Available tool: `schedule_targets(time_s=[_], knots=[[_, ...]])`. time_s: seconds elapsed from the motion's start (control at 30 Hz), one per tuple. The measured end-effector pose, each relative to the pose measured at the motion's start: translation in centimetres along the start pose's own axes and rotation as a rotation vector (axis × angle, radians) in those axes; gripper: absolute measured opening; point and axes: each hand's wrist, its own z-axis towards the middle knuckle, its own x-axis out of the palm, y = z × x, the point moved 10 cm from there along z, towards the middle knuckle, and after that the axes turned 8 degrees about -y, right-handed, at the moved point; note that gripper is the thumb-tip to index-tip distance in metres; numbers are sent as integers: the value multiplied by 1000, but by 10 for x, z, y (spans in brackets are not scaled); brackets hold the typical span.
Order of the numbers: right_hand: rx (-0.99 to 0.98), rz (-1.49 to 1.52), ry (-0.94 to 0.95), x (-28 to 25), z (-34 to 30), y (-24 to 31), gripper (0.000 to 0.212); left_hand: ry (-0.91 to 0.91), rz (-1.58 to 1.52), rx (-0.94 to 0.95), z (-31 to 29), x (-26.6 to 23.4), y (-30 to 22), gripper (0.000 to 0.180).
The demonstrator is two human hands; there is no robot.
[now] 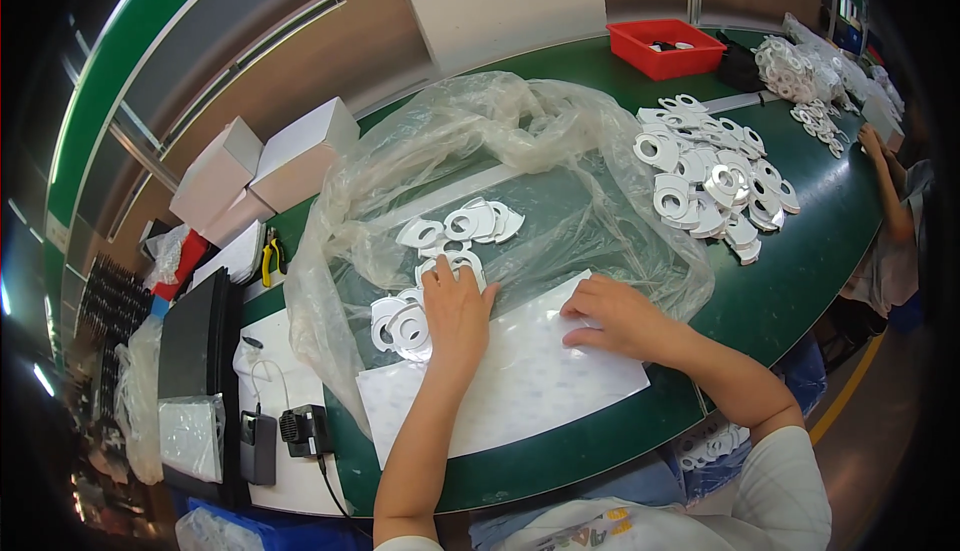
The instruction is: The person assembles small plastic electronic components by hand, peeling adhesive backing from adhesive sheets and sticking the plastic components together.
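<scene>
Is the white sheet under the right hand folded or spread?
Spread: the sheet lies broad and flat, the left forearm over it and the right hand at its right edge. Cannot tell if it is one layer.

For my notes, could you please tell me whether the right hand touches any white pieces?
No, the right hand is at the white sheet, apart from all the white pieces.

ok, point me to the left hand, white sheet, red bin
Left hand [458, 306]: head view, back of hand.
White sheet [530, 369]: head view, bare middle.
Red bin [688, 65]: head view, front wall.
</scene>
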Motion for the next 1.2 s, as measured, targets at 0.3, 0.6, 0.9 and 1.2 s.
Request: schedule_targets(time_s=[0.3,0.6,0.9,1.2], knots=[[121,-254,307,31,26,-7,40,-85,-521,-229,24,-55,1,31],[87,-165,187,24,16,-3,41,345,-2240,-1181,-63,42,-44,40],[94,-161,189,21,14,-13,42,245,-2177,-1241,-64,60,-47,48],[42,-175,135,17,10,2,35,184,-2112,-1232,-61,58,-46,48]])
